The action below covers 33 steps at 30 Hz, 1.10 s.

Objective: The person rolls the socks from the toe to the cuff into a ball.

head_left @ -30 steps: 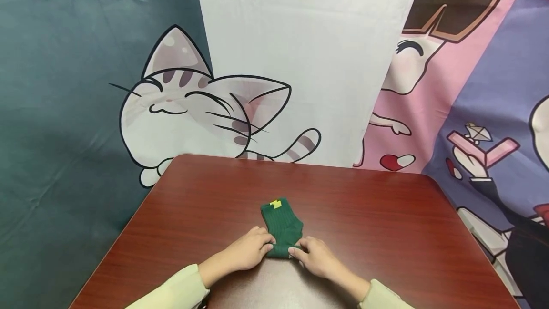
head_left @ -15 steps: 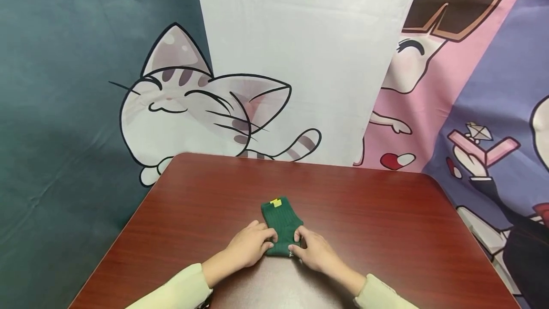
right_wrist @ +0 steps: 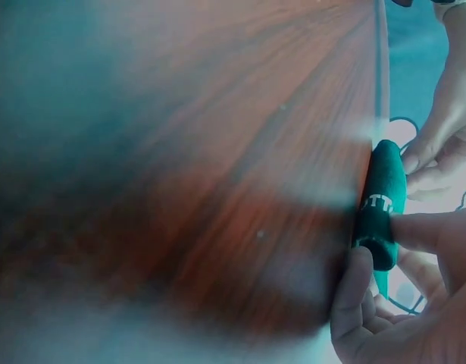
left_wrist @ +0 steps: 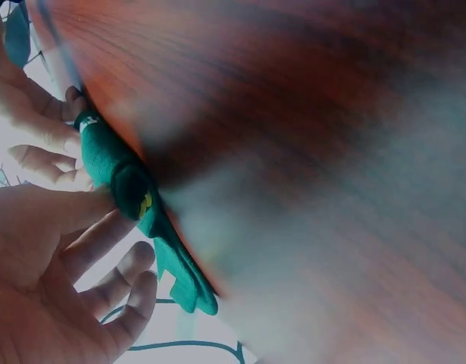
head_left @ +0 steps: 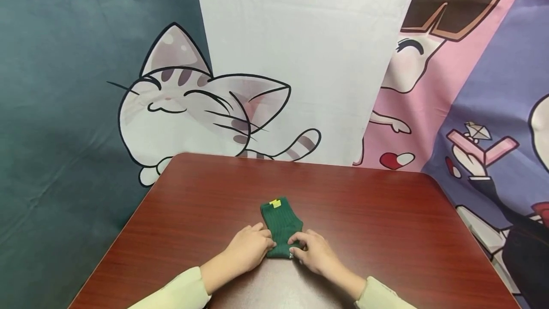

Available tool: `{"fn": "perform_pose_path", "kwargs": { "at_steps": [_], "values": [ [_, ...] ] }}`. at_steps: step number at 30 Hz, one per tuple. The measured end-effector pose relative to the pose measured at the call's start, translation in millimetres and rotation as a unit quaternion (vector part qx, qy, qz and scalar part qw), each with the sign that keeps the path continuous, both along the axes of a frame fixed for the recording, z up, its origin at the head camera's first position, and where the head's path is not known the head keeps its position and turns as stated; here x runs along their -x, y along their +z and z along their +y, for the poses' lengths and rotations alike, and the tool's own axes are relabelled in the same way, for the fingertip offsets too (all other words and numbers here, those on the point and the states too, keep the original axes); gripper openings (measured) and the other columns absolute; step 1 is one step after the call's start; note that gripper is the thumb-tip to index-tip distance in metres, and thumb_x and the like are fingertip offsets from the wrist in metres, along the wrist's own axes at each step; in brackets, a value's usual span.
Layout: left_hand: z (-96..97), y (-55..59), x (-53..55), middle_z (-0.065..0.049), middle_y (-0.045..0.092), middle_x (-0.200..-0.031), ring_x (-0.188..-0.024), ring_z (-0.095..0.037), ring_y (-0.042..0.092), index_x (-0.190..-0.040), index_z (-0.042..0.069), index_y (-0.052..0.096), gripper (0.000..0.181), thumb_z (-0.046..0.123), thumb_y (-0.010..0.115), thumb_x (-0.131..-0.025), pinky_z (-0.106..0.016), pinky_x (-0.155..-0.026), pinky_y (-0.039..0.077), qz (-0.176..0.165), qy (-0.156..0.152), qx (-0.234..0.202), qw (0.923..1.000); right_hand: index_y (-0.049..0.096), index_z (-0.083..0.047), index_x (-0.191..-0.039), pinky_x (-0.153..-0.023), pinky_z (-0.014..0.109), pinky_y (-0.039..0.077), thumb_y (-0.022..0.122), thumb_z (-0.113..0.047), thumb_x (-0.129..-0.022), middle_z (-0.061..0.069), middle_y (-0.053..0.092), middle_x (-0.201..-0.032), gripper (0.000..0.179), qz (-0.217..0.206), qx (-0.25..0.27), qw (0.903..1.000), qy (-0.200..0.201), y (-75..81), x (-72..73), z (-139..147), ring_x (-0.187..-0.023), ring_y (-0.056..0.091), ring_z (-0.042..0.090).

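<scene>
You have open table (head_left: 364, 213) outward of your left hand (head_left: 249, 248) and right hand (head_left: 318, 254); between them and just ahead, the green sock (head_left: 281, 225) stands in the way.

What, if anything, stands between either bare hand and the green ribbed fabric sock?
Nothing visible does: the bare left hand and bare right hand both touch the green ribbed fabric sock directly, near its closer end.

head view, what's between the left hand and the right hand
The near end of the green sock lies between the left hand and the right hand; the head view shows this, and both wrist views show that end rolled.
</scene>
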State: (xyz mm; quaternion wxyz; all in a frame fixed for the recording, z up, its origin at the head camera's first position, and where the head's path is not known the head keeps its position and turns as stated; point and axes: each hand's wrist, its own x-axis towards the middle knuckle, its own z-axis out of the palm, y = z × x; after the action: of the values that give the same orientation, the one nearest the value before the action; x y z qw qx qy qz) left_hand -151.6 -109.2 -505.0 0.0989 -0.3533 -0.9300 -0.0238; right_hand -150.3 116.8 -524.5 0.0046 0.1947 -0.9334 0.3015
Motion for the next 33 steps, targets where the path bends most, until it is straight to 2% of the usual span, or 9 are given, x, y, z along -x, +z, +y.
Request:
{"fn": "perform_pose_path", "kwargs": {
  "at_steps": [5, 8, 12, 16, 20, 24, 33],
  "values": [
    [0.8, 2.7, -5.1, 0.012, 0.069, -0.096, -0.086, -0.009, 0.055, -0.103, 0.025, 0.08, 0.024, 0.045, 0.073, -0.091, -0.029, -0.067, 0.049, -0.022, -0.004, 0.025, 0.9994, 0.074, -0.027, -0.097, -0.059, 0.025, 0.039, 0.08, -0.024, -0.086, -0.01, 0.055, -0.08, 0.013, 0.009, 0.0, 1.0, 0.004, -0.6, -4.0, 1, -0.068, 0.049, 0.002],
    [2.8, 2.0, -7.4, 0.011, 0.066, -0.091, -0.086, -0.009, 0.056, -0.099, 0.024, 0.079, 0.032, 0.051, 0.077, -0.084, -0.028, -0.067, 0.048, -0.024, -0.009, 0.048, 0.9985, 0.074, -0.027, -0.096, -0.059, 0.024, 0.039, 0.08, -0.026, -0.086, -0.009, 0.055, -0.082, 0.012, 0.003, 0.001, 0.9999, 0.011, -0.1, -8.7, 2, -0.069, 0.048, 0.002],
    [4.5, 0.0, -10.5, 0.011, 0.059, -0.083, -0.083, -0.008, 0.055, -0.094, 0.023, 0.077, 0.026, 0.046, 0.08, -0.083, -0.026, -0.063, 0.044, -0.021, -0.014, 0.075, 0.9969, 0.073, -0.028, -0.096, -0.059, 0.023, 0.037, 0.08, -0.033, -0.086, -0.009, 0.053, -0.084, 0.013, -0.015, -0.002, 0.9997, 0.02, 0.4, -14.4, 2, -0.069, 0.045, 0.001],
    [5.4, -0.9, -12.4, 0.009, 0.06, -0.084, -0.086, -0.009, 0.055, -0.096, 0.022, 0.078, 0.022, 0.042, 0.077, -0.087, -0.028, -0.066, 0.046, -0.015, -0.013, 0.08, 0.9966, 0.071, -0.028, -0.1, -0.058, 0.022, 0.036, 0.083, -0.038, -0.082, -0.007, 0.049, -0.084, 0.024, -0.032, -0.002, 0.9992, 0.023, 1.5, -18.1, 2, -0.069, 0.042, 0.003],
    [4.7, -0.1, -12.8, 0.008, 0.06, -0.086, -0.089, -0.01, 0.055, -0.097, 0.021, 0.077, 0.022, 0.041, 0.074, -0.089, -0.03, -0.069, 0.048, -0.021, -0.015, 0.07, 0.9972, 0.069, -0.028, -0.103, -0.058, 0.023, 0.035, 0.088, -0.038, -0.075, -0.005, 0.046, -0.084, 0.035, -0.036, -0.006, 0.9989, 0.029, 1.9, -19.3, 2, -0.069, 0.041, 0.004],
    [1.6, -0.4, -10.7, 0.009, 0.061, -0.09, -0.09, -0.009, 0.054, -0.101, 0.02, 0.077, 0.021, 0.039, 0.073, -0.091, -0.029, -0.069, 0.049, -0.049, -0.017, 0.041, 0.9978, 0.07, -0.028, -0.103, -0.059, 0.023, 0.037, 0.09, -0.036, -0.073, -0.006, 0.047, -0.084, 0.037, -0.022, -0.007, 0.9992, 0.032, 1.4, -17.6, 2, -0.069, 0.043, 0.003],
    [-5.2, -8.7, -0.4, 0.009, 0.063, -0.097, -0.092, -0.006, 0.054, -0.111, 0.017, 0.075, 0.023, 0.033, 0.07, -0.096, -0.026, -0.081, 0.052, -0.121, -0.01, -0.041, 0.9918, 0.067, -0.029, -0.108, -0.058, 0.023, 0.038, 0.088, -0.035, -0.076, -0.007, 0.048, -0.084, 0.039, 0.003, -0.018, 0.9994, 0.029, 1.1, -12.5, 5, -0.069, 0.045, 0.003]
  ]
}}
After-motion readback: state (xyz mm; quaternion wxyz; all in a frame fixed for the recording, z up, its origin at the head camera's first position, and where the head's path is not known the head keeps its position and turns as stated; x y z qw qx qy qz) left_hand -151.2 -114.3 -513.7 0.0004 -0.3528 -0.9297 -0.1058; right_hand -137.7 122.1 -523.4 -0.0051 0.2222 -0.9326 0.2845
